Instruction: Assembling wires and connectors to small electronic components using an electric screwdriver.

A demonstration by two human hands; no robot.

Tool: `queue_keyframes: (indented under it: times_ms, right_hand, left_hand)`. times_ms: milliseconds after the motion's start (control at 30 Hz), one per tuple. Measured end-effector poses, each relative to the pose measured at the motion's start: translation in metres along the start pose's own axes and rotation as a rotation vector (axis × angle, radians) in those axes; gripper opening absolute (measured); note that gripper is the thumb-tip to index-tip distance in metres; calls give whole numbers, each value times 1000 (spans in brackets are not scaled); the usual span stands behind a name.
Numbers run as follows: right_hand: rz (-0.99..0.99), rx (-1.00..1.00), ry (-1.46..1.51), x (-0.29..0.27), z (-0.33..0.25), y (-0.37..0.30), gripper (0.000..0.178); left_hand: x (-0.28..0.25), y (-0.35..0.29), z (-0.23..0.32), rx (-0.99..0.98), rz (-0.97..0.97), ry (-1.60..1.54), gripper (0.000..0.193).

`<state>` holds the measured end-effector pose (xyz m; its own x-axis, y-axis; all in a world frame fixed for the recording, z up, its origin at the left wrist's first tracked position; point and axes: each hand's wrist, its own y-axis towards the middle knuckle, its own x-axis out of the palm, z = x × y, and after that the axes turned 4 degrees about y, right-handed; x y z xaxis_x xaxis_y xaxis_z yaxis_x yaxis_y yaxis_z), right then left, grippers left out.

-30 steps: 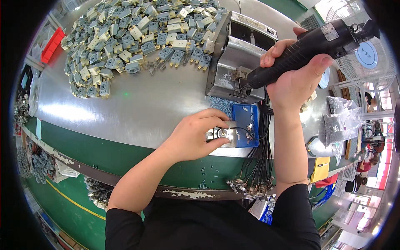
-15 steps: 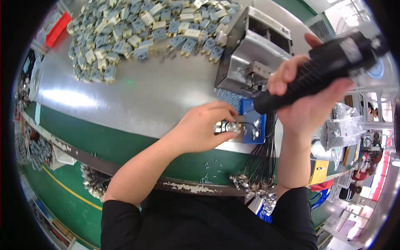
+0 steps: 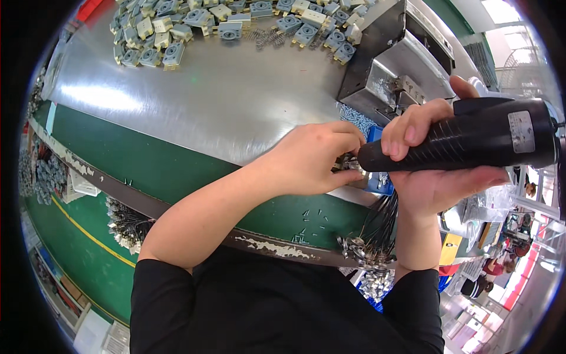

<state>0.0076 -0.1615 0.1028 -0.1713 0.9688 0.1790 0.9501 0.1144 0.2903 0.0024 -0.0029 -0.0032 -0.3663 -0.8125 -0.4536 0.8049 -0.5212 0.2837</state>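
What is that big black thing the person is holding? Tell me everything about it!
It is a black electric screwdriver, thick and tube-shaped, looking like plastic. Its front part has ribbed grooves; farther back sits a pale label. It lies almost sideways, its front end aimed left toward a blue fixture on the metal table. The right hand wraps around it. Its tip is hidden behind the left hand.

Black driver (image 3: 471,141) swung down—nose now beside left hand (image 3: 312,159).

A black electric screwdriver (image 3: 471,141) is gripped by the right hand (image 3: 433,171); a small metal part (image 3: 349,165) is pinched by the left hand (image 3: 312,159) over a blue fixture (image 3: 380,180).
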Motion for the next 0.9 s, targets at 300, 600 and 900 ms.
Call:
queue_keyframes:
  times_ms: [300,600,900]
  right_hand:
    - [-230,-183,184,-8,20,-2,112]
    - [-383,-263,197,-16,28,1,107]
    - [-398,-248,149,-16,28,0,110]
  left_hand:
    - [1,0,-3,11,2,-41,32]
    - [2,1,-3,10,-10,-32,30]
    - [3,0,-4,13,4,-38,31]
